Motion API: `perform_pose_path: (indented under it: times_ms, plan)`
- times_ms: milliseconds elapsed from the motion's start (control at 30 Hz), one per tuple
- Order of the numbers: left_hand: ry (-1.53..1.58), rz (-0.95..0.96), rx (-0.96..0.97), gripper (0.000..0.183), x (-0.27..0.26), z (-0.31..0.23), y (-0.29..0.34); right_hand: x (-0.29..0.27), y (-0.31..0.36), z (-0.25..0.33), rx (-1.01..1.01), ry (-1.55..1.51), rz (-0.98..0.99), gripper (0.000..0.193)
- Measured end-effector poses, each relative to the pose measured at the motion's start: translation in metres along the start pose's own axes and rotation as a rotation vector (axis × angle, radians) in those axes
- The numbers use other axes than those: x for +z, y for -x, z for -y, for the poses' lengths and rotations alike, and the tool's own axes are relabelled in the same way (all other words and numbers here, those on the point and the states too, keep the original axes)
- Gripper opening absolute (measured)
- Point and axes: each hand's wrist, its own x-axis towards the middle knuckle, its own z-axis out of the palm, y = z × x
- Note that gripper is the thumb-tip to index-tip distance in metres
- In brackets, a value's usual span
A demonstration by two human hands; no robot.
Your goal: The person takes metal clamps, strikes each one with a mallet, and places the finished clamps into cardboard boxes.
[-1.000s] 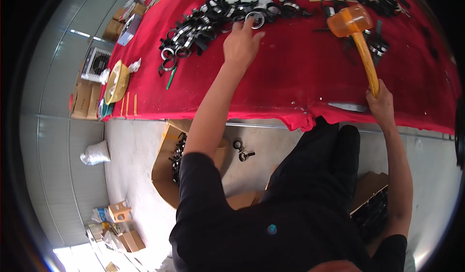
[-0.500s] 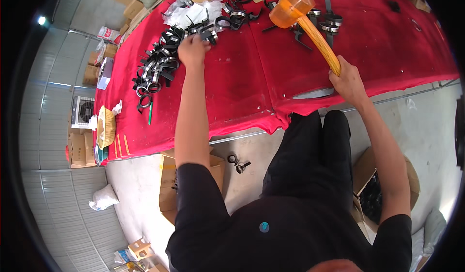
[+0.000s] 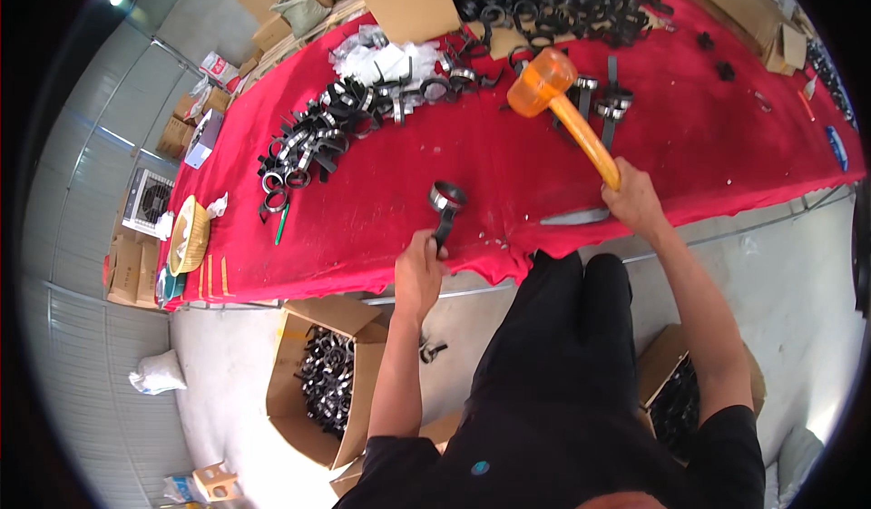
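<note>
My left hand (image 3: 418,278) is closed on the black arm of a ring-shaped bracket (image 3: 445,198), which has a silver metal band in its ring. The bracket is held over the near middle of the red cloth, ring end pointing away from me. My right hand (image 3: 632,202) grips the end of the wooden handle of a mallet (image 3: 544,83) with a see-through orange head. That head hangs above the cloth, left of a few banded brackets (image 3: 612,101). Farther left lies a heap of similar black brackets (image 3: 313,137).
The red-covered table (image 3: 381,210) carries a grey flat piece (image 3: 575,217) at its near edge, a green pen (image 3: 282,225) and crumpled white plastic (image 3: 386,63). Many black rings (image 3: 544,5) are piled at the back. Below stand open cartons of black parts, one left (image 3: 363,382), one right (image 3: 658,364).
My left hand has come back from the heap toward the near edge, bringing one bracket with it. The mallet and my right hand have shifted lower in view. The view itself has tilted.
</note>
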Motion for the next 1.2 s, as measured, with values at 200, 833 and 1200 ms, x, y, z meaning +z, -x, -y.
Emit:
perform_pose_path:
  times_ms: [200, 833, 1200]
  plan:
    - [0.301, -0.112, -0.073, 0.021, 0.021, -0.001, 0.032, 0.005, 0.012, 0.007, -0.033, 0.072, -0.027, 0.019]
    - [0.455, -0.108, -0.071, 0.024, 0.077, 0.031, 0.051, 0.021, 0.160, 0.091, 0.201, -0.051, 0.296, 0.025]
    - [0.439, -0.225, -0.077, 0.022, 0.091, 0.031, 0.051, 0.004, 0.127, 0.109, 0.174, -0.185, -0.037, 0.027]
